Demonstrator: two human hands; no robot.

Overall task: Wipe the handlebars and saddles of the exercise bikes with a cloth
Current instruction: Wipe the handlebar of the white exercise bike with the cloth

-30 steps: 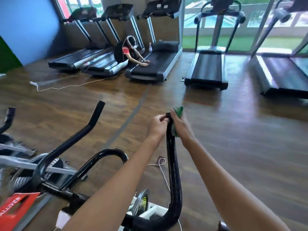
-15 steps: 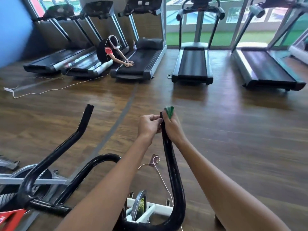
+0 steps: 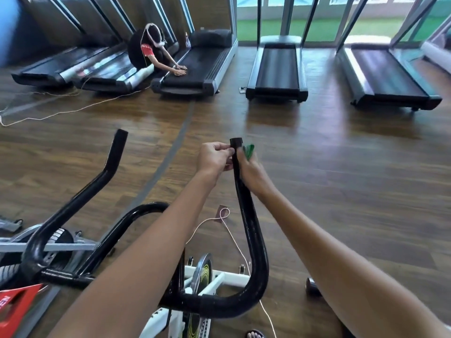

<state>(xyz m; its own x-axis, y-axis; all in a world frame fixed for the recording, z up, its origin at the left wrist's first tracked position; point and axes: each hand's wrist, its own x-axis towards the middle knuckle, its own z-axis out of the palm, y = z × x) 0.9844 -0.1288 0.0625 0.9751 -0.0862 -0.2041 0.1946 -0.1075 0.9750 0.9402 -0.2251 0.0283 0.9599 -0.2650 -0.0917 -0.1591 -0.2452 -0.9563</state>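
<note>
A black handlebar [image 3: 251,230] of the exercise bike rises in front of me, its right prong ending at a capped tip. My right hand [image 3: 251,172] wraps the prong just below the tip with a green cloth [image 3: 249,150] bunched under the fingers. My left hand [image 3: 213,158] pinches the same prong from the left side near the tip. The bar's left prong [image 3: 107,172] stands free further left. No saddle is in view.
A row of treadmills [image 3: 277,69] lines the far windows. A person [image 3: 151,51] crouches at one treadmill. White cables [image 3: 234,242] trail across the wooden floor. The bike's flywheel [image 3: 201,272] and white frame sit below the bar; a second bike's wheel [image 3: 56,245] is at left.
Both hands have slid a little down the prong, so its capped tip now shows above them. The view has tilted down and turned left.
</note>
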